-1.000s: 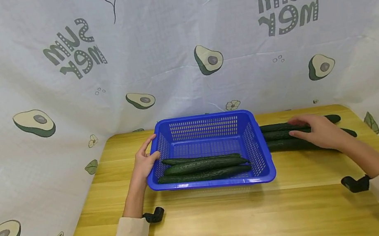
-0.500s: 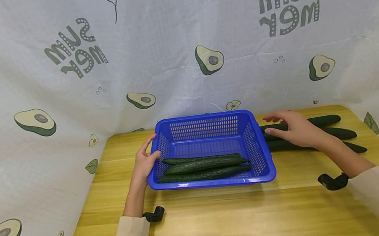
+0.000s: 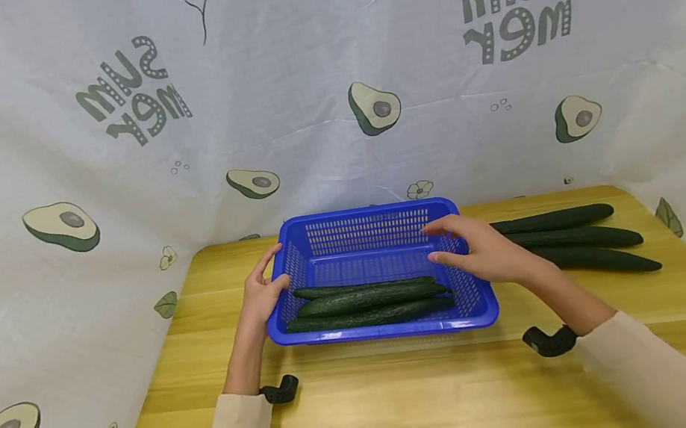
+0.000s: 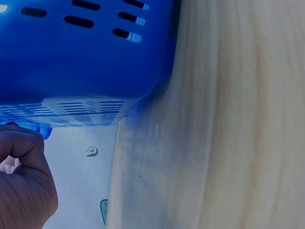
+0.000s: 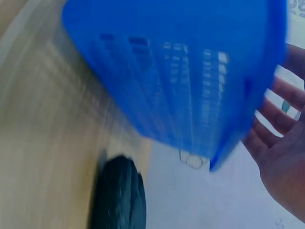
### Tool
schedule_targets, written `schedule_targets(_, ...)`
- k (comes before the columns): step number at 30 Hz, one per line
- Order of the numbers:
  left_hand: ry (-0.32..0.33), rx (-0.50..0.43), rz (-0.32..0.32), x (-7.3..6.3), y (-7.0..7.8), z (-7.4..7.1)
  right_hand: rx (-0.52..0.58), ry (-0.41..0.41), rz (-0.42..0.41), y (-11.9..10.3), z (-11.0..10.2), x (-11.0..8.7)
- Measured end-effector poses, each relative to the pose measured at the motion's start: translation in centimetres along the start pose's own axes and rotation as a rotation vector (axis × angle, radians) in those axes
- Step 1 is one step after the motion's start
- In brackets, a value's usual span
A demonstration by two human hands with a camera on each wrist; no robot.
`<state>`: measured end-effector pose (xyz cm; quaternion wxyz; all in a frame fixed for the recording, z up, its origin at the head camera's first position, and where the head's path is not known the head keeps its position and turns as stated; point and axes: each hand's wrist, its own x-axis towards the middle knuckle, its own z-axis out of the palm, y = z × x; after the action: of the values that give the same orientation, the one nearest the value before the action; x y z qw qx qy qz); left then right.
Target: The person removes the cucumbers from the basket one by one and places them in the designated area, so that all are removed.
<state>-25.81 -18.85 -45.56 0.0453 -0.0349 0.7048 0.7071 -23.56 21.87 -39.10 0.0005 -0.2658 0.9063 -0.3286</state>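
Observation:
A blue plastic basket (image 3: 390, 332) stands on the wooden table, with three dark green cucumbers (image 3: 367, 300) lying side by side along its near side. My left hand (image 3: 260, 300) grips the basket's left rim, thumb on the inner side. Over the right rim reaches my right hand (image 3: 483, 249), fingers loosely spread above the basket and holding nothing. In the right wrist view that hand (image 5: 283, 138) appears beside the basket's wall. Three more cucumbers (image 3: 581, 236) lie on the table to the right, their left ends hidden behind the right hand and basket.
The wooden table (image 3: 376, 413) ends at the back against a white cloth (image 3: 300, 122) printed with avocados and letters. The cloth also hangs along both sides. A black wrist camera (image 3: 280, 389) sits on the left wrist, another camera (image 3: 550, 341) on the right.
My right hand has moved left from above the cucumbers on the table to over the basket's right rim, carrying nothing. The left hand and the basket have stayed in place.

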Motion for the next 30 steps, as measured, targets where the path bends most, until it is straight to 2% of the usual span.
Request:
schedule_targets(10,-0.014,0.001,-0.014,0.0,0.1,-0.1,0.066,-0.014,-0.042,-1.7,3.1,1.1)
schedule_targets(20,-0.008,0.005,-0.008,0.0,0.1,0.1,0.067,-0.088,-0.039,-4.0,5.9,2.2)
schedule_targets(30,-0.008,0.008,-0.007,0.1,0.1,0.0,-0.061,-0.176,-0.069,-4.6,8.0,2.7)
